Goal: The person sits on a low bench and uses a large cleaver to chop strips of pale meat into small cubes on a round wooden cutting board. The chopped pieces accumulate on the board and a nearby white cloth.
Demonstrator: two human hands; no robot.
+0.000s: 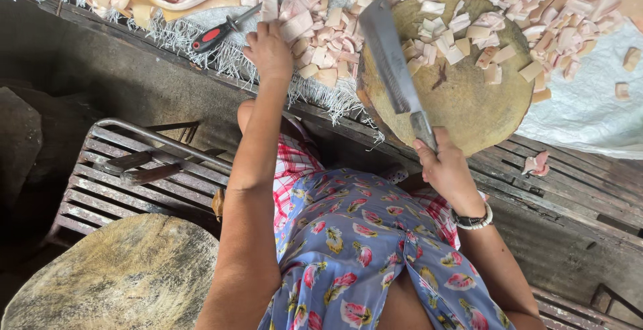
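- Nearest the camera, a flowered garment (362, 250) is seen below both forearms.
- Right hand (447, 173) is wrapped tight round the handle of a cleaver (392, 55), blade raised beyond the fingers over the round chopping block (462, 102).
- Left hand (269, 50) is curled, fingertips pressed into the cut meat pieces (321, 42); what is held cannot be told.
- Risk judged: a descending blade could catch the left fingers if they stray blockward; greasy handle slip possible.

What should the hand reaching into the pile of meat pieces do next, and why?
Probably draw a few pieces back onto the round wooden block. The left hand already rests on the cut pieces beside the block, while the right hand holds the cleaver tilted over the block, whose near half is bare.
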